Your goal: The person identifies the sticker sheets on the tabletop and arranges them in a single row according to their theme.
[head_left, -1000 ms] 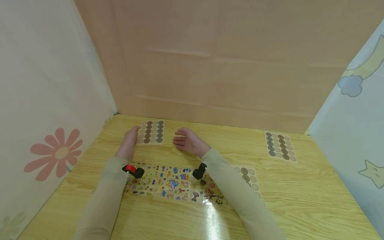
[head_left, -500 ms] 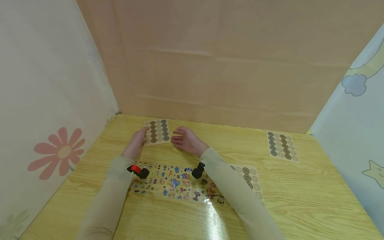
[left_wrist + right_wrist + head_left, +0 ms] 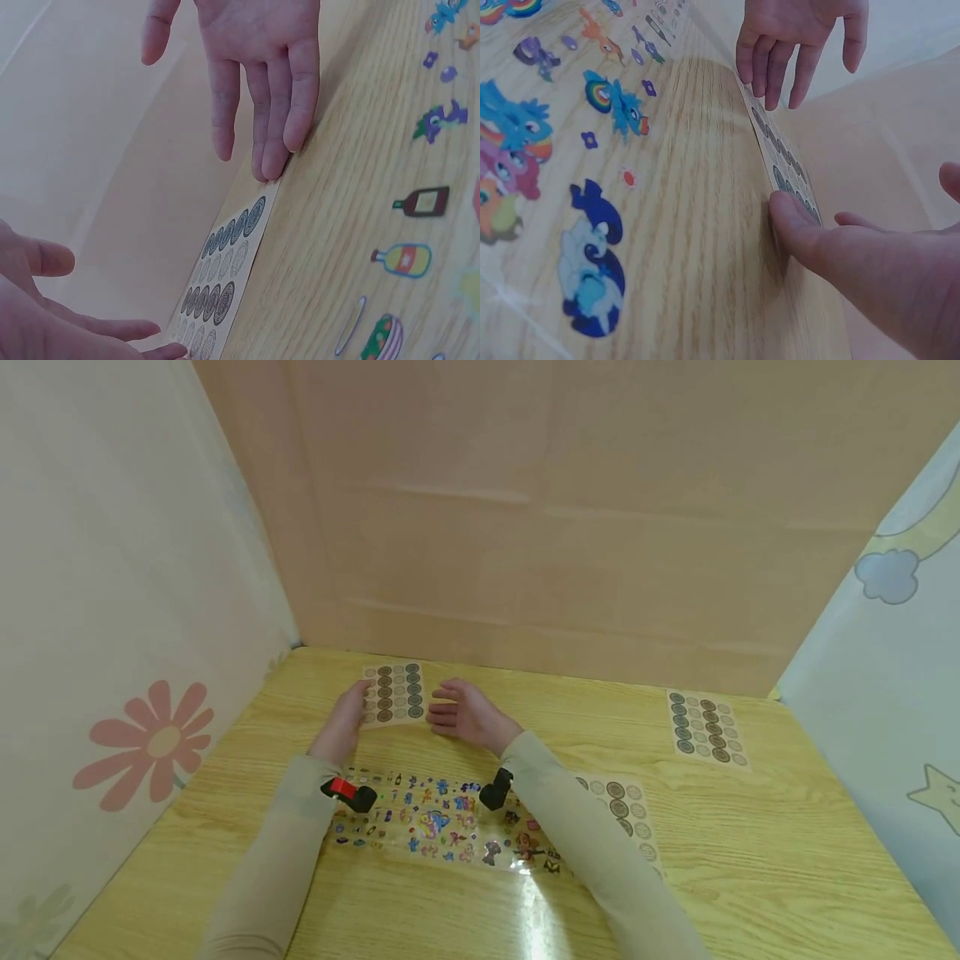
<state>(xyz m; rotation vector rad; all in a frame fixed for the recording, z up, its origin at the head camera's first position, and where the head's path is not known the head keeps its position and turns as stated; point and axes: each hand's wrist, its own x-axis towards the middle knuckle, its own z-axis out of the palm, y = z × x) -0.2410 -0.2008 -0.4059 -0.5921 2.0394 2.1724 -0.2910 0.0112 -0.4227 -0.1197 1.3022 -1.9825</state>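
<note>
A paper sheet printed with rows of dark and pale coin-like circles [image 3: 393, 695] lies at the back left of the table in the head view. At its left edge is my left hand [image 3: 345, 718], fingers extended and the thumb over the edge. My right hand [image 3: 468, 718] stands on its little-finger side at the sheet's right edge, fingers loosely extended. In the left wrist view the right hand [image 3: 262, 75] has its fingertips at the sheet's end. The right wrist view has the left hand [image 3: 799, 45] at the sheet's far end. Neither hand grips anything.
A clear sheet of colourful cartoon stickers [image 3: 442, 822] lies under the forearms. One more coin-circle sheet [image 3: 637, 818] is partly hidden by the right sleeve; another [image 3: 707, 727] lies at the back right. A brown paper wall [image 3: 555, 568] rises behind the table.
My left hand has moved right against the left edge of the coin-circle sheet, and the sheet has shifted slightly right toward my right hand. The right hand has barely moved.
</note>
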